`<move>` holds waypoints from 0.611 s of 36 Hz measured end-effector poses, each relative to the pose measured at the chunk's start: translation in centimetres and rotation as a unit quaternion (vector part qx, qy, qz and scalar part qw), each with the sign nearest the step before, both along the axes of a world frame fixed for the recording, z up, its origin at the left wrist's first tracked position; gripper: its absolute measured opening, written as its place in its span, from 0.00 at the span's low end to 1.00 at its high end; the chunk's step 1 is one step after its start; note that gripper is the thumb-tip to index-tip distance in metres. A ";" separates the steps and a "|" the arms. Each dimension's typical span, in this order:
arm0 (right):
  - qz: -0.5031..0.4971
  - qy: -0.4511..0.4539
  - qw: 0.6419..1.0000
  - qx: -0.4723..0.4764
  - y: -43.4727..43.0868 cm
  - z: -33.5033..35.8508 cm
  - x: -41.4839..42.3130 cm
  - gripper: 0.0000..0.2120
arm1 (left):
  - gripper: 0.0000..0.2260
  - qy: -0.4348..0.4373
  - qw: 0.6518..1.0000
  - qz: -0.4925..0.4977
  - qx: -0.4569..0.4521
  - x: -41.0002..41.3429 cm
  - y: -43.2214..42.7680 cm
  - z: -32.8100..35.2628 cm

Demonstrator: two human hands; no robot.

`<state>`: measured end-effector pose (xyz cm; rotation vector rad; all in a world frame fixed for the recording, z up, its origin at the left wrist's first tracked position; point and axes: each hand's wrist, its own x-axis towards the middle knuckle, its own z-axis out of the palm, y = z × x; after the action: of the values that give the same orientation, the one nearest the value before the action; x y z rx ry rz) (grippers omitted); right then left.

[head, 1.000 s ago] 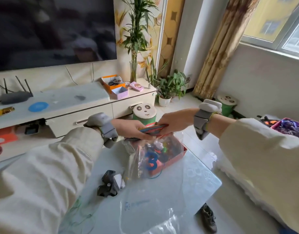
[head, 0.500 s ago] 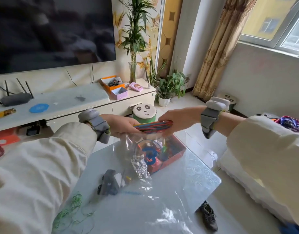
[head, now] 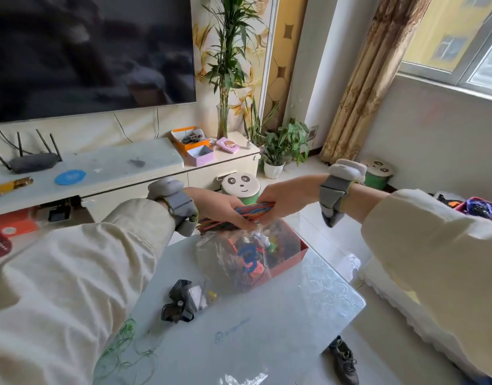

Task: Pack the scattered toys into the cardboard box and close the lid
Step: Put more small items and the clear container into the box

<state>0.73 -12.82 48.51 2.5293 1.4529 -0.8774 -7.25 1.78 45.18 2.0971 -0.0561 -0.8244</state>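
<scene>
White glass-topped table is carrying a red cardboard box at its far edge, with toys lying inside. Above the box, the left hand and right hand are each gripping one end of a bundle of coloured sticks, fingers curled round it. A clear plastic bag is sitting crumpled just under the bundle, against the box's near side. A black toy is lying nearby on the table.

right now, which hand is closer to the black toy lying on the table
Left. The left hand is up and slightly right of the black toy; the right hand is farther right. Both hold the coloured sticks.
</scene>
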 end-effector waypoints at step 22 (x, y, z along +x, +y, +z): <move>-0.067 0.025 0.997 0.025 -0.2 -0.8 -0.3 0.17 | 0.13 -0.281 0.914 -0.033 0.289 -0.4 -1.1 0.5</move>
<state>0.45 -13.00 47.69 2.6879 1.3477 -0.9414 -7.66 0.68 45.72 2.8567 -0.2141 -0.2505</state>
